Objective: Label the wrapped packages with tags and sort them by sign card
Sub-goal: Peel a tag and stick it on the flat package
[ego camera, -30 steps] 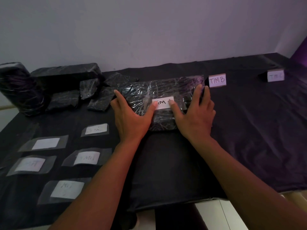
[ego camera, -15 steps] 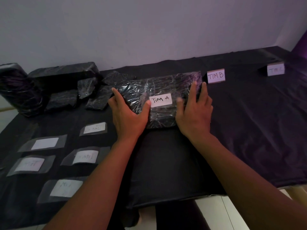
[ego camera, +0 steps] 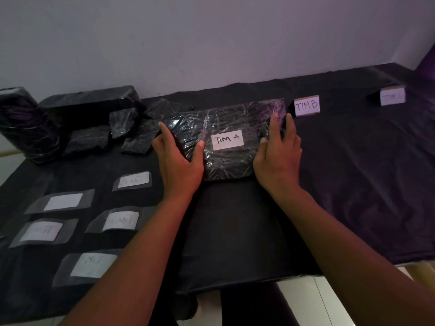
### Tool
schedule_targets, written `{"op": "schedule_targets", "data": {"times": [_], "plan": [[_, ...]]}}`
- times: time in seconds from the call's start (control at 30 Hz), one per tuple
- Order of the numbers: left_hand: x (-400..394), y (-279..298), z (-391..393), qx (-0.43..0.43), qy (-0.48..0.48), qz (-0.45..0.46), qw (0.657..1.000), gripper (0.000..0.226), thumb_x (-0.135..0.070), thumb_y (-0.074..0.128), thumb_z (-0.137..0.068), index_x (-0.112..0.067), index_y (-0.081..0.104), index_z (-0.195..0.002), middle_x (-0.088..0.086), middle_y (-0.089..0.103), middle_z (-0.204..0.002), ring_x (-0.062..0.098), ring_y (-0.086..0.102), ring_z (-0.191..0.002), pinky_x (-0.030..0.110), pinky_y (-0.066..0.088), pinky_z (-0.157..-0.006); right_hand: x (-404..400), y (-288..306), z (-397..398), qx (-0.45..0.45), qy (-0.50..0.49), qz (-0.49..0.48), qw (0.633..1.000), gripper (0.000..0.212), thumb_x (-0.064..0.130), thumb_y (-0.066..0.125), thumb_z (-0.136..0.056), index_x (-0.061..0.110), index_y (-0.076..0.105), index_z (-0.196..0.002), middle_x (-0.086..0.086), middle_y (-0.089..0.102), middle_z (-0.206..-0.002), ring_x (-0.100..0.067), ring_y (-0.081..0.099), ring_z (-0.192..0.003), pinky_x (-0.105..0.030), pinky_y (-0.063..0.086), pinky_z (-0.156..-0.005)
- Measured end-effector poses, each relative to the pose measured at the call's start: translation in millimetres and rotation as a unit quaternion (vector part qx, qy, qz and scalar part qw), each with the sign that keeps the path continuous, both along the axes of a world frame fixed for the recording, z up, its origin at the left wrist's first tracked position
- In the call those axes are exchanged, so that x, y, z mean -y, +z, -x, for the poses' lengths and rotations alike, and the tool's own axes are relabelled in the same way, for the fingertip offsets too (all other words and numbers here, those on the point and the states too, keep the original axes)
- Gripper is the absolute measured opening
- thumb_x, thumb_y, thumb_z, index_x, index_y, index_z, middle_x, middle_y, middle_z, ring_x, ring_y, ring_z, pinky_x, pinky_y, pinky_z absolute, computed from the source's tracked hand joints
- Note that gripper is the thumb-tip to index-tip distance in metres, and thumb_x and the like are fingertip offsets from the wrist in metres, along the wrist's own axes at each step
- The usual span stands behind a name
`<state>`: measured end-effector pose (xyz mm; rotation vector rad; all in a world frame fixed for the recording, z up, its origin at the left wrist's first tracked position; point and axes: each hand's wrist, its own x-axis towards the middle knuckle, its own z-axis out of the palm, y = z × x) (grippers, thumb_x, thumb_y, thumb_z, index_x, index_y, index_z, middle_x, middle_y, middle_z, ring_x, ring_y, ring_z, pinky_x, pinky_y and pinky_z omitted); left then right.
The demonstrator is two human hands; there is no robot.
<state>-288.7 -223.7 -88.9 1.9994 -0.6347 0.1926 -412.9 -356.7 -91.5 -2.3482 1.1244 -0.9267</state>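
Observation:
A flat black plastic-wrapped package (ego camera: pixel 226 121) lies at the table's middle with a white tag reading "TIM A" (ego camera: pixel 227 139) stuck on top. My left hand (ego camera: pixel 180 158) grips its left end, thumb on top. Its right end is held by my right hand (ego camera: pixel 277 156), fingers curled over the edge. A sign card "TIM B" (ego camera: pixel 307 105) stands just right of the package. Another sign card (ego camera: pixel 392 96), too blurred to read, stands at the far right. Several loose tags on clear tape (ego camera: pixel 63 202) lie at the front left.
Several other black wrapped packages (ego camera: pixel 89 107) are piled at the back left, against the wall. A black cloth (ego camera: pixel 353 184) covers the table, whose front edge runs just below my forearms. A pale wall rises behind.
My thumbs have come off the "TIM A" tag, which now shows in full. Both hands have shifted outward to the package's ends.

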Motion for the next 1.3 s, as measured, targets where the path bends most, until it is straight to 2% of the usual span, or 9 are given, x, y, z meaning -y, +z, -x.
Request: {"op": "schedule_targets", "data": {"times": [0.1,0.23,0.3,0.5,0.73,1.0,1.07,1.2,1.3], "plan": [[0,2,3,-0.001,0.007,0.008,1.0,0.099,-0.044,0.067,-0.093,-0.016,0.002,-0.162,0.005,0.027,-0.152,0.0,0.03,-0.126,0.017,0.025,-0.101,-3,1,-1,0.013,0.004,0.003,1.0,0.065,0.031,0.045,-0.104,0.015,0.019,-0.161,-0.016,0.006,-0.168,-0.038,0.023,-0.146,-0.052,0.026,-0.116],[4,4,6,-0.004,0.023,-0.012,1.0,0.129,-0.065,0.079,-0.072,-0.019,-0.002,-0.162,0.005,0.024,-0.154,0.016,0.032,-0.14,0.024,0.026,-0.105,-6,1,-3,-0.035,-0.01,0.003,0.999,0.095,0.071,0.045,-0.093,0.018,0.006,-0.162,-0.017,0.0,-0.168,-0.037,0.015,-0.15,-0.052,0.021,-0.119],[5,4,6,-0.006,0.027,-0.018,0.999,0.129,-0.064,0.08,-0.072,-0.019,-0.001,-0.162,0.006,0.024,-0.154,0.019,0.033,-0.141,0.025,0.027,-0.106,-6,1,-6,-0.046,-0.017,0.002,0.999,0.096,0.072,0.045,-0.093,0.018,0.005,-0.162,-0.017,0.001,-0.168,-0.038,0.016,-0.15,-0.052,0.021,-0.119],[5,3,5,0.005,0.044,0.003,0.999,0.109,-0.056,0.072,-0.085,-0.017,0.006,-0.162,0.007,0.027,-0.154,0.02,0.038,-0.139,0.025,0.029,-0.101,-2,2,-8,0.036,-0.026,-0.003,0.999,0.064,0.043,0.048,-0.102,0.019,0.026,-0.158,-0.015,0.015,-0.166,-0.035,0.028,-0.143,-0.05,0.028,-0.113],[17,9,16,-0.013,0.1,-0.006,0.995,0.129,-0.078,0.075,-0.066,-0.024,0.008,-0.162,0.002,0.032,-0.153,0.02,0.044,-0.136,0.032,0.038,-0.098,-7,5,-12,0.024,-0.074,-0.017,0.997,0.107,0.087,0.056,-0.074,0.021,0.024,-0.153,-0.014,0.021,-0.162,-0.035,0.032,-0.139,-0.049,0.031,-0.11],[9,20,6,-0.02,0.091,0.089,0.992,0.086,-0.05,0.066,-0.092,-0.022,0.021,-0.16,-0.001,0.039,-0.151,0.0,0.036,-0.126,0.021,0.028,-0.1,-2,16,-13,0.099,-0.027,-0.034,0.994,0.074,0.058,0.058,-0.094,0.025,0.027,-0.152,-0.01,0.024,-0.156,-0.032,0.034,-0.135,-0.05,0.033,-0.108],[5,28,-1,-0.022,0.111,0.135,0.984,0.072,-0.047,0.061,-0.096,-0.02,0.033,-0.156,-0.001,0.047,-0.147,0.001,0.041,-0.128,0.022,0.033,-0.105,-6,26,-14,0.096,0.002,-0.025,0.995,0.075,0.054,0.057,-0.096,0.028,0.022,-0.157,-0.011,0.019,-0.16,-0.032,0.029,-0.141,-0.053,0.032,-0.111],[-10,44,-14,-0.004,0.125,0.212,0.969,0.035,-0.043,0.063,-0.095,-0.02,0.061,-0.122,-0.014,0.066,-0.108,-0.005,0.062,-0.095,0.012,0.047,-0.083,-15,56,-25,0.038,0.084,0.046,0.995,0.091,0.06,0.062,-0.09,0.034,0.011,-0.161,-0.011,-0.004,-0.169,-0.031,-0.002,-0.156,-0.06,0.01,-0.122],[-24,53,-18,0.019,0.117,0.224,0.967,0.023,-0.042,0.062,-0.096,-0.027,0.054,-0.112,-0.021,0.062,-0.097,-0.013,0.06,-0.085,0.011,0.047,-0.076,-22,80,-34,-0.053,0.156,0.164,0.973,0.087,0.063,0.062,-0.086,0.031,0.026,-0.159,-0.005,0.015,-0.169,-0.029,-0.003,-0.157,-0.066,-0.007,-0.12]]}}
